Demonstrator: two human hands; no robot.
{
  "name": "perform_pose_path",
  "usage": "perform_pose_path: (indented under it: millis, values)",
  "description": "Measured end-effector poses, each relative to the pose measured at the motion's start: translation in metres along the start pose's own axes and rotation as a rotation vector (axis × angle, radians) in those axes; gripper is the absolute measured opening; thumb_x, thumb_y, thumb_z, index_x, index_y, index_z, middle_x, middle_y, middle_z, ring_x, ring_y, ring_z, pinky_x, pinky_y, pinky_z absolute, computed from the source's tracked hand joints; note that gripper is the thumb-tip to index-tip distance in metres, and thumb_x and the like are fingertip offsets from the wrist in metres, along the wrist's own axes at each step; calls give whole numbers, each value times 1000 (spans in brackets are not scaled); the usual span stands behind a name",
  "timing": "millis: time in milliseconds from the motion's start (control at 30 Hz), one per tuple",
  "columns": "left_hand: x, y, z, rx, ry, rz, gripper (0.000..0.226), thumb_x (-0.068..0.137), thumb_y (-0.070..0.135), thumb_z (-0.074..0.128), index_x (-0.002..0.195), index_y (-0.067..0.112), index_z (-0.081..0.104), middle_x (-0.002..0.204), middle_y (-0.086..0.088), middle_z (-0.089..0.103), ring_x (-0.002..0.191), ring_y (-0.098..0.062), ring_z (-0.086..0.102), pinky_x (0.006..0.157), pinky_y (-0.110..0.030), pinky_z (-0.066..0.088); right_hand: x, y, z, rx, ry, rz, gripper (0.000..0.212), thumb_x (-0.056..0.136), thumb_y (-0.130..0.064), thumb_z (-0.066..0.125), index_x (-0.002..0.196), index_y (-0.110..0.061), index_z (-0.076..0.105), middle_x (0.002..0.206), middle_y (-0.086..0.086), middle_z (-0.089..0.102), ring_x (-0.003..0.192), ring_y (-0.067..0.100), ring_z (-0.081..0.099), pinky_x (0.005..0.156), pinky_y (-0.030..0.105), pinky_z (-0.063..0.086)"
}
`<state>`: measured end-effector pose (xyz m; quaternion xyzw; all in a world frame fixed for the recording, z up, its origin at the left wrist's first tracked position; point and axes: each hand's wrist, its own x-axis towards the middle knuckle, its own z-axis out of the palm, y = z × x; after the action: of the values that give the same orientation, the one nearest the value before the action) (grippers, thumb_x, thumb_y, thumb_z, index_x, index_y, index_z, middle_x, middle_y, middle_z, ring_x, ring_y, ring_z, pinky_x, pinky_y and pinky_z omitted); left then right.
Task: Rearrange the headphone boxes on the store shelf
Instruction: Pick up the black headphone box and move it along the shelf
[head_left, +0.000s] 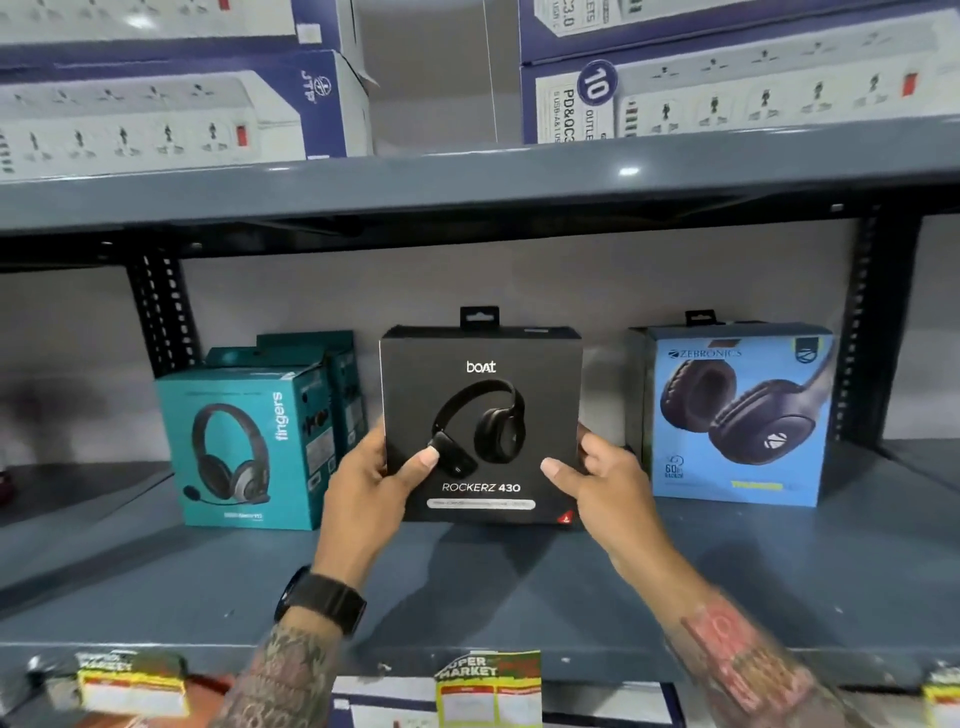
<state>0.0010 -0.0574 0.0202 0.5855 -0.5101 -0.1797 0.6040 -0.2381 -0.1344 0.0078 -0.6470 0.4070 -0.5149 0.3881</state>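
A black boAt Rockerz 430 headphone box (480, 395) stands upright in the middle of the grey shelf (208, 587). My left hand (371, 491) grips its lower left edge, thumb on the front face. My right hand (605, 480) grips its lower right edge the same way. A teal Fingers headset box (244, 447) stands to the left, with another teal box (332, 364) behind it. To the right stands a blue Zebronics headphone box (737, 415), apart from the black box.
The shelf above (467, 182) carries white and blue power strip boxes (171, 109) on both sides. Perforated black uprights (161, 312) flank the bay. Yellow price tags (488, 686) hang on the front lip. The shelf surface in front of the boxes is bare.
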Motion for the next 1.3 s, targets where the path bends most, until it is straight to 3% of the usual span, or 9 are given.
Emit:
perform_pose_path:
  millis: [167,433,533,700,833,967,1067,1167,1300]
  values:
    - [-70,32,-6,25,109,51,57,88,53,78,142,53,62,118,28,81,115,-3,77,106,-46,59,-68,-24,-21,171,98,-87,50,98,-22,73,143,-41,65,120,-29,78,111,-5,74,86,21,58]
    - [-138,40,2,54,278,-100,66,81,59,81,144,54,62,115,28,81,107,3,77,101,-43,62,-132,3,-25,211,178,15,53,93,-24,77,144,-29,66,110,-29,80,98,-17,71,61,3,52]
    - [-141,38,2,30,262,-115,66,81,55,82,145,51,63,117,27,81,107,3,77,100,-42,63,-138,7,-25,204,188,23,54,93,-26,76,146,-32,65,125,-19,78,110,-4,71,61,5,53]
    - [-142,27,-14,2,246,-64,70,82,60,79,148,53,58,121,31,79,113,3,75,102,-43,63,-135,-4,-11,160,156,-27,48,96,-18,74,134,-46,66,108,-37,78,106,-15,71,75,1,51]
    - [-133,8,-52,-11,227,-31,79,81,67,79,153,50,52,137,23,74,129,-6,71,110,-48,58,-123,-20,27,109,47,-74,56,99,-17,71,146,-44,56,105,-35,77,104,-17,70,92,17,60]
    - [-116,-14,-98,-10,264,43,69,94,16,80,154,38,55,140,21,73,135,-3,66,120,-44,48,-108,-37,85,11,-54,-102,56,100,-15,69,142,-51,60,103,-40,77,99,-12,73,92,28,62]
    - [-95,-37,-139,36,325,54,68,95,6,76,152,37,55,140,18,74,135,-7,67,121,-50,48,-97,-44,139,-31,-92,-129,54,96,-26,68,133,-63,56,110,-28,81,91,1,73,90,46,63]
    - [-78,-55,-170,80,358,31,68,95,7,75,150,40,54,138,18,74,133,-10,68,118,-51,50,-86,-46,184,-70,-102,-140,59,95,-32,67,150,-47,51,113,-8,83,96,20,72,93,45,60]
    - [-66,-71,-185,93,360,-3,68,95,10,77,149,41,52,137,19,74,130,-8,69,117,-50,51,-75,-38,214,-87,-102,-116,60,98,-20,69,151,-42,53,108,-14,78,102,19,70,96,39,57]
